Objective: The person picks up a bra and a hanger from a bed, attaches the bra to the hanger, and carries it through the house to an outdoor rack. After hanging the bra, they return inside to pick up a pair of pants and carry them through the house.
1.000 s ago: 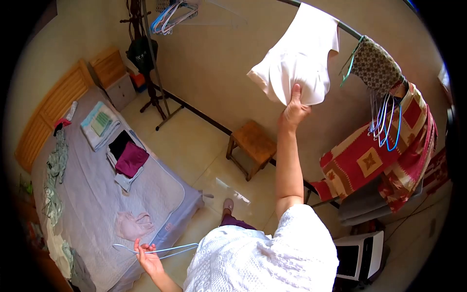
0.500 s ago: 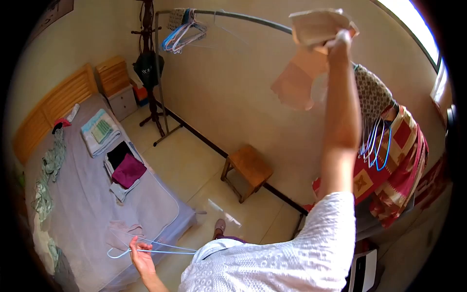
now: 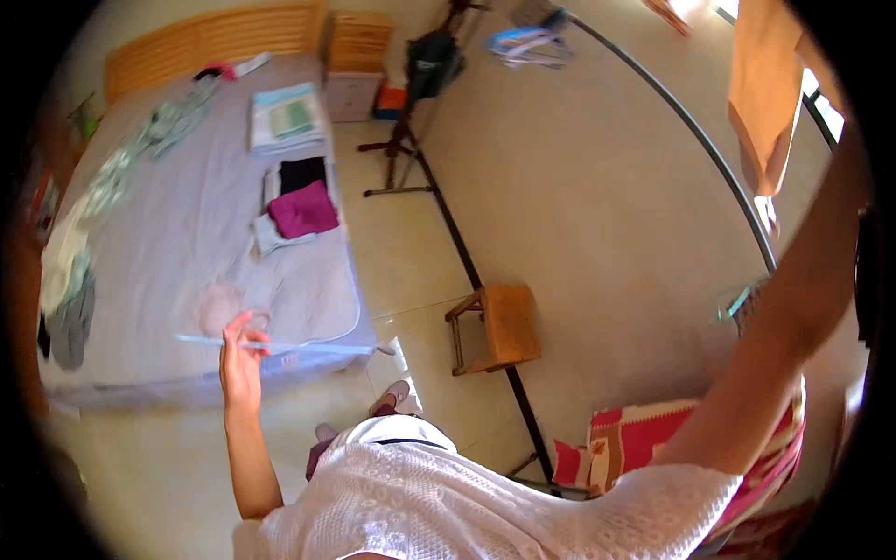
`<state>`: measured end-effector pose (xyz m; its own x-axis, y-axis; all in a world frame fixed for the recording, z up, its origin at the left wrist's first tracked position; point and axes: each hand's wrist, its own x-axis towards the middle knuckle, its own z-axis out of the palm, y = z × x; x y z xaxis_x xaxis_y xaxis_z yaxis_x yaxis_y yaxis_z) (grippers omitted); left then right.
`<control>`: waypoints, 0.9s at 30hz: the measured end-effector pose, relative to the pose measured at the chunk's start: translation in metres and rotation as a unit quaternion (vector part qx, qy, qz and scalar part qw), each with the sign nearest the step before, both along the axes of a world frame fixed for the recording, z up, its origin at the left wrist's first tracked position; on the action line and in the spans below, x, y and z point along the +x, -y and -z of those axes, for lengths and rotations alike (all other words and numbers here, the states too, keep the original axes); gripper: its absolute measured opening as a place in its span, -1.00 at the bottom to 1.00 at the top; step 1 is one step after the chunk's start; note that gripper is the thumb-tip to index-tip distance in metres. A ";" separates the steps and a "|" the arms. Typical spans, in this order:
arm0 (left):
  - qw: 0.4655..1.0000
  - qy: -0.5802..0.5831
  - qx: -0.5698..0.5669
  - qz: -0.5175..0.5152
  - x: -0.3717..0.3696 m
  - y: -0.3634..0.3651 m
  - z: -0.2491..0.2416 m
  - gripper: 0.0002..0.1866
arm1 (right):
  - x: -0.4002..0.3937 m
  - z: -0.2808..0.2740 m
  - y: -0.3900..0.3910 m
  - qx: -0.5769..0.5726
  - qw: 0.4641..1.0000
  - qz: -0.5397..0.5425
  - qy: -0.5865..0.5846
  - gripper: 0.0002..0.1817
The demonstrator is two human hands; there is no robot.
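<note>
My left hand (image 3: 243,364) is closed round a light blue wire hanger (image 3: 313,348), held level over the foot of the bed. Just behind it on the bed lies a pale pink garment (image 3: 219,303), blurred. My right arm (image 3: 812,271) reaches up to the upper right, and its hand lies beyond the edge of the picture. Near that arm a tan garment (image 3: 765,103) hangs down in front of the window. Whether my right hand touches it cannot be seen.
Folded clothes (image 3: 303,210) and towels (image 3: 285,117) lie on the bed (image 3: 187,243), with crumpled clothing along its far side. A wooden stool (image 3: 509,322) stands by the wall. The rack's metal rail (image 3: 681,103) curves overhead, bearing bunched hangers (image 3: 527,45). A red patterned cloth (image 3: 644,434) is at lower right.
The view has turned, shifting the bed and stool. My right hand, which held a tan garment up at the rail, has left the picture. My left hand still has the hanger.
</note>
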<state>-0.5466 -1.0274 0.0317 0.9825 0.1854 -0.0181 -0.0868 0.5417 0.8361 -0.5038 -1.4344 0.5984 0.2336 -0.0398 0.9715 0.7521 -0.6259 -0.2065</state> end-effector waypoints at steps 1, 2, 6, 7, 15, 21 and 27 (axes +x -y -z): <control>1.000 -0.001 0.009 0.001 0.002 -0.005 -0.009 -0.54 | -0.003 0.014 -0.015 -0.015 0.999 -0.023 -0.019 -0.57; 1.000 -0.006 0.017 0.000 0.000 -0.012 -0.016 -0.54 | -0.001 0.022 -0.031 -0.023 0.997 -0.052 -0.043 -0.56; 0.998 0.031 -0.034 -0.031 0.003 -0.028 -0.046 -0.51 | 0.004 0.078 -0.092 -0.060 0.960 -0.211 -0.173 -0.53; 0.997 0.045 -0.032 -0.046 0.003 -0.032 -0.053 -0.52 | 0.006 0.090 -0.103 -0.066 0.945 -0.246 -0.205 -0.52; 0.993 0.063 0.010 -0.097 -0.024 -0.067 -0.088 -0.54 | 0.032 0.213 -0.151 -0.088 0.736 -0.404 -0.537 -0.45; 0.998 0.016 0.002 -0.069 -0.051 -0.069 -0.080 -0.56 | 0.064 0.294 -0.165 -0.068 0.618 -0.329 -0.711 -0.21; 0.991 -0.014 -0.069 -0.113 -0.059 -0.047 -0.055 -0.54 | 0.060 0.311 -0.203 -0.297 0.595 -0.221 -0.713 -0.24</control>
